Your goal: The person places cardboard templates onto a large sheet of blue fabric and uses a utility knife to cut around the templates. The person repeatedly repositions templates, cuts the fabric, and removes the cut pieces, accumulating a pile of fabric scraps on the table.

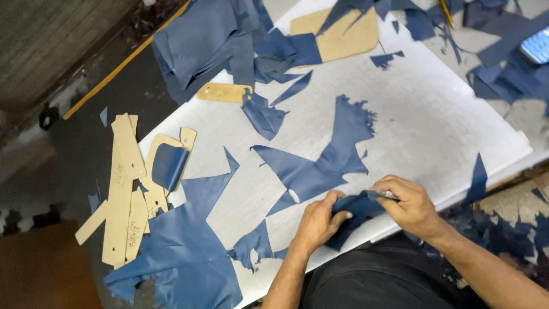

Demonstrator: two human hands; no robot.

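My left hand (318,222) pinches a small dark blue leather piece (354,214) at the near edge of the white cutting board (446,120). Against the same piece, my right hand (407,205) grips a small metal-bladed tool (388,195), its tip showing by the thumb. A larger cut blue leather sheet (320,166) lies on the board just beyond my hands.
Blue leather scraps (189,252) and offcuts (229,40) cover the board's left and far sides. Tan cardboard templates (123,189) are stacked at the left, one large template (343,34) at the far side. A phone (536,46) lies far right.
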